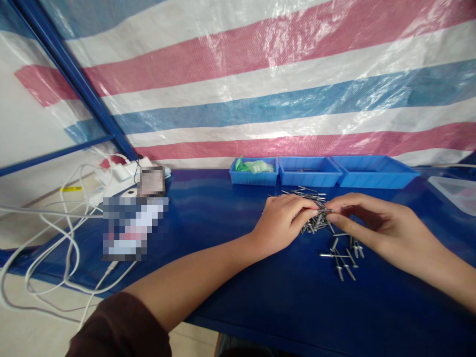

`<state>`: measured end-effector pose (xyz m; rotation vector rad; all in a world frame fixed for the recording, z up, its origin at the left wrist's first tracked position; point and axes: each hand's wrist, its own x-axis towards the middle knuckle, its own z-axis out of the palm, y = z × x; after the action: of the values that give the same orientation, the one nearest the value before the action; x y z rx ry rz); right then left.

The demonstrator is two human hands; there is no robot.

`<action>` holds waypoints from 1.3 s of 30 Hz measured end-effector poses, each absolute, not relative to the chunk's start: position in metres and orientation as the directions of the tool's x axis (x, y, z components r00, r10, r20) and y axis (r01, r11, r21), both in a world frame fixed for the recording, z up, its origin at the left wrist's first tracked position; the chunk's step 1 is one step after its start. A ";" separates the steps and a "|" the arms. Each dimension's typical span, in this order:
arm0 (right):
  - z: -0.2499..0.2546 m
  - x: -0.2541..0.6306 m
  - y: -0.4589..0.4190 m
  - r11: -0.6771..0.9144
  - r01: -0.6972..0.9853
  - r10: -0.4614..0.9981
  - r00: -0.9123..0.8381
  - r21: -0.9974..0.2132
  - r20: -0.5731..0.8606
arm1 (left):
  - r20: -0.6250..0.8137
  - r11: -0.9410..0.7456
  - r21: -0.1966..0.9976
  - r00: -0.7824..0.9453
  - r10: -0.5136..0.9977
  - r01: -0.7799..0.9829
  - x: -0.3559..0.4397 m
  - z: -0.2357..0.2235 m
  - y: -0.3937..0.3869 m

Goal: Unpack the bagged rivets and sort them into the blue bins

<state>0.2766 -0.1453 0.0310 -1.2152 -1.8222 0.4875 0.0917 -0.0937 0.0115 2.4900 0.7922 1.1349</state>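
A pile of small metal rivets (316, 222) lies on the blue table (223, 223), with several loose ones (344, 258) spread nearer me. My left hand (282, 220) rests on the left side of the pile, fingers curled and pinching rivets. My right hand (372, 223) comes in from the right, its fingertips pinched on rivets at the pile's top. The fingertips of both hands nearly meet over the pile.
Three blue plastic bins stand in a row at the back: the left bin (238, 177) holds green bags, the middle bin (308, 177) and the right bin (375, 178) look nearly bare. White cables (67, 238) and a power strip (119, 173) lie at the left. A striped tarp hangs behind.
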 end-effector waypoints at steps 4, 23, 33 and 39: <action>0.032 0.281 -0.145 0.475 0.674 0.855 -0.202 -0.566 0.477 | 0.570 -0.796 0.464 0.557 0.604 0.389 0.091 0.012 -0.095; 0.068 0.298 -0.068 0.203 0.919 0.782 0.056 -0.338 0.621 | 0.543 -0.789 0.401 0.572 0.614 0.466 0.089 0.014 -0.103; 0.047 0.293 -0.054 0.400 0.905 0.784 -0.254 -0.147 0.567 | 0.530 -0.790 0.375 0.587 0.612 0.484 0.090 0.012 -0.103; 0.047 0.282 -0.121 0.623 0.698 0.774 -0.615 -0.352 0.151 | 0.545 -0.781 0.424 0.559 0.624 0.459 0.090 0.010 -0.103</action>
<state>0.2820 -0.1209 0.0468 -1.1923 -2.5606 0.3753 0.0899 -0.1031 0.0101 2.5611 0.9057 1.0332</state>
